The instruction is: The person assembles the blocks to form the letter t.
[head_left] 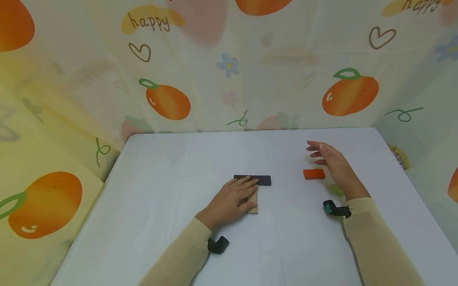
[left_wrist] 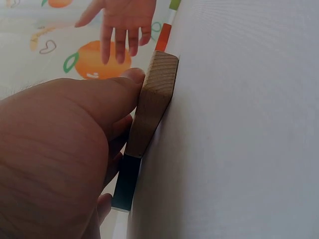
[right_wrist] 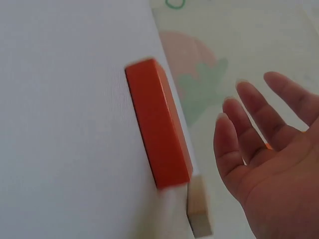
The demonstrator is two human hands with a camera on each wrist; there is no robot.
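Note:
My left hand (head_left: 231,201) lies over two wooden blocks, fingers extended across the black block (head_left: 264,181) and thumb on the plain wood block (head_left: 253,209). The black block lies crosswise at the far end of the plain one, and the hand covers part of both. In the left wrist view, the plain block (left_wrist: 155,102) and the dark block (left_wrist: 127,183) sit end against side on the table. My right hand (head_left: 330,163) hovers with loose fingers and holds nothing, close to an orange block (head_left: 313,174) that lies flat. In the right wrist view, that hand (right_wrist: 279,169) is apart from it.
A green piece (head_left: 336,190) lies under my right wrist, partly hidden. The white table (head_left: 171,167) ends at a back edge, where a printed fabric (head_left: 268,91) with oranges hangs. Dark wrist mounts (head_left: 218,245) stick out from both sleeves.

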